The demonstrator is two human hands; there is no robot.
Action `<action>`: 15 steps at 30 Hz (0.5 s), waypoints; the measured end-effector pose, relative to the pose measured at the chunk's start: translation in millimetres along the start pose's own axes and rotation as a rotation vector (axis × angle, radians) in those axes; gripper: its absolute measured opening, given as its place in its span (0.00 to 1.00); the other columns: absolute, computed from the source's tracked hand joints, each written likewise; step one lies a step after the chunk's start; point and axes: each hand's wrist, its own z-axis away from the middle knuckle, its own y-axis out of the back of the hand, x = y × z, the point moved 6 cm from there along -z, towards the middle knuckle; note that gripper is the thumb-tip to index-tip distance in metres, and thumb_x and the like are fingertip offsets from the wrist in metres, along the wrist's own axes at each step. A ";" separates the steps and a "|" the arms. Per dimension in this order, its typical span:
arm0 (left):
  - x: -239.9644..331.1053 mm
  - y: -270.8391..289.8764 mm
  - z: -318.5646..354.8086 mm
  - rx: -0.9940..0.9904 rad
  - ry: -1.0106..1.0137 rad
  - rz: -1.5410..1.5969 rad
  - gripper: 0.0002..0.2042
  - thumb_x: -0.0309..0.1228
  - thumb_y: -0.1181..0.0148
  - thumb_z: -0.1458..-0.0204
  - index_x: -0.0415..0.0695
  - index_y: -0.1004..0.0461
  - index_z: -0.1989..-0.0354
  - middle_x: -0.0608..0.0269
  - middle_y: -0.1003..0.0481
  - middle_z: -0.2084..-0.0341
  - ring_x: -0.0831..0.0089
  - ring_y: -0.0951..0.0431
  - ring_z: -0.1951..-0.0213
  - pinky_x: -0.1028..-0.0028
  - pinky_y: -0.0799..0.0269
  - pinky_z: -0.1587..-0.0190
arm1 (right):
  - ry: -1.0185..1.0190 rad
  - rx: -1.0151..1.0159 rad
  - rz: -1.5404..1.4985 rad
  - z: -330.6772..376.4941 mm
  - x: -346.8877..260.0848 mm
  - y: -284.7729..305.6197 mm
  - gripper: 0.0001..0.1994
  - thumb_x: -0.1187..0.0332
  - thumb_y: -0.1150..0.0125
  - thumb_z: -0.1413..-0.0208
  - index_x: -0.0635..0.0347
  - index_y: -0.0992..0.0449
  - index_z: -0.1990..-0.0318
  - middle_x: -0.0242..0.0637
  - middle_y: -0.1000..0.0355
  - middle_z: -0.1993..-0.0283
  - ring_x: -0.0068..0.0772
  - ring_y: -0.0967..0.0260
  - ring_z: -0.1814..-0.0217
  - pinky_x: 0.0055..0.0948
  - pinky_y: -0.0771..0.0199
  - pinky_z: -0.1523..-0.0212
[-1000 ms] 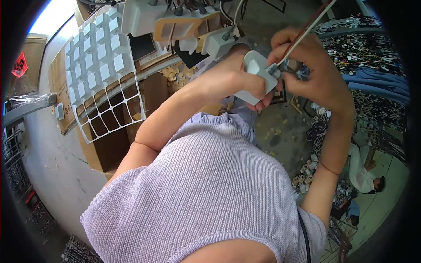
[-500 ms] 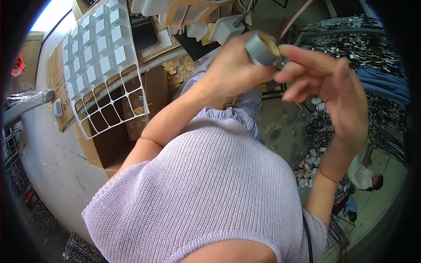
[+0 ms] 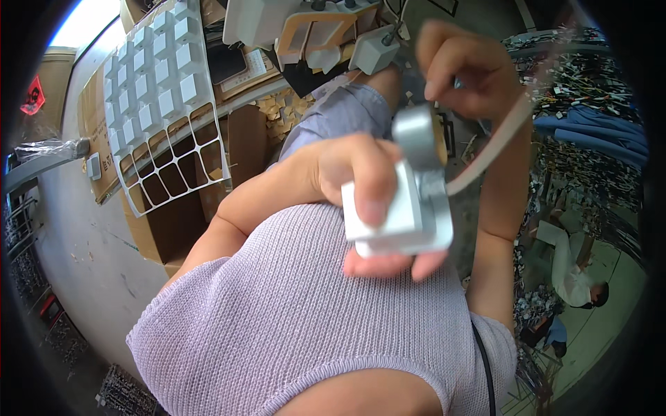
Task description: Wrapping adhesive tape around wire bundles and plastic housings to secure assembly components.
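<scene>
In front of my chest, my left hand (image 3: pixel 371 197) grips a white square plastic housing (image 3: pixel 392 232), thumb on its face and fingertips beneath. Against its far side sits a silver ring-shaped roll (image 3: pixel 416 135), blurred, with a yellowish inside; how the two are joined is not clear. A pale cable or strip with a reddish edge (image 3: pixel 489 149) runs from the housing up to the right, across my right forearm. My right hand (image 3: pixel 468 73) is raised beyond the roll, apart from it, fingers curled inward; whether anything is in them is hidden.
A white frame sheet with rows of grey-white square pieces (image 3: pixel 156 76) lies at left over cardboard boxes (image 3: pixel 163 239). White housings (image 3: pixel 374 48) stand at the far side. Bundled wires (image 3: pixel 590 83) and blue cloth (image 3: pixel 590 132) are at right. Another person (image 3: pixel 576 281) is lower right.
My left hand has come nearer and lower, turning the white housing into sight. My right hand has moved away and up-left, its fingers going from spread to curled.
</scene>
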 end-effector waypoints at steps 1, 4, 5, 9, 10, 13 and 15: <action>-5.2 -1.8 -1.0 0.123 0.100 -0.022 0.31 0.31 0.42 0.67 0.18 0.34 0.55 0.36 0.26 0.76 0.57 0.22 0.77 0.68 0.23 0.77 | -0.090 -0.030 -0.099 6.7 0.0 2.3 0.30 0.53 0.26 0.57 0.67 0.26 0.51 0.38 0.34 0.53 0.23 0.33 0.57 0.19 0.32 0.59; -5.7 7.9 -0.8 -0.025 -0.046 0.110 0.31 0.33 0.43 0.65 0.18 0.35 0.54 0.35 0.26 0.76 0.56 0.22 0.76 0.68 0.22 0.76 | 0.023 0.270 -0.482 -14.7 -4.5 -30.4 0.40 0.37 0.31 0.64 0.61 0.31 0.51 0.49 0.37 0.58 0.27 0.39 0.60 0.20 0.37 0.62; -6.1 9.0 -1.6 -0.012 -0.069 0.191 0.30 0.34 0.44 0.63 0.18 0.35 0.54 0.35 0.27 0.76 0.55 0.22 0.76 0.67 0.22 0.76 | 0.094 0.258 -0.476 -14.0 -10.6 -36.4 0.39 0.37 0.31 0.62 0.61 0.30 0.52 0.50 0.36 0.57 0.27 0.39 0.61 0.20 0.37 0.62; -7.5 13.9 -13.6 -0.170 0.005 0.130 0.27 0.28 0.46 0.59 0.17 0.39 0.52 0.35 0.28 0.71 0.56 0.23 0.72 0.67 0.22 0.72 | 0.365 -0.225 -0.363 -28.6 -9.8 -45.2 0.27 0.46 0.28 0.57 0.59 0.22 0.57 0.45 0.35 0.59 0.23 0.37 0.68 0.18 0.36 0.68; -7.7 13.3 -15.2 -0.328 -0.025 0.186 0.25 0.23 0.47 0.55 0.18 0.41 0.50 0.36 0.30 0.65 0.57 0.23 0.68 0.68 0.23 0.69 | 0.369 -0.232 -0.369 -29.4 -11.0 -46.7 0.27 0.46 0.28 0.57 0.59 0.22 0.57 0.45 0.35 0.59 0.23 0.37 0.68 0.18 0.36 0.68; -7.4 6.5 -6.5 -0.271 -0.063 0.240 0.27 0.26 0.46 0.57 0.17 0.41 0.51 0.36 0.29 0.68 0.56 0.23 0.70 0.66 0.24 0.71 | 0.208 -0.106 -0.345 -27.0 -6.1 -35.9 0.22 0.51 0.27 0.56 0.60 0.20 0.62 0.37 0.36 0.64 0.19 0.39 0.72 0.17 0.40 0.73; -4.9 7.1 -2.0 -0.138 -0.117 0.255 0.30 0.34 0.47 0.61 0.18 0.38 0.52 0.36 0.28 0.76 0.55 0.24 0.76 0.65 0.27 0.76 | 0.025 -0.116 -0.304 -19.2 -11.7 -28.8 0.18 0.71 0.28 0.61 0.61 0.20 0.58 0.37 0.34 0.57 0.26 0.34 0.59 0.23 0.34 0.59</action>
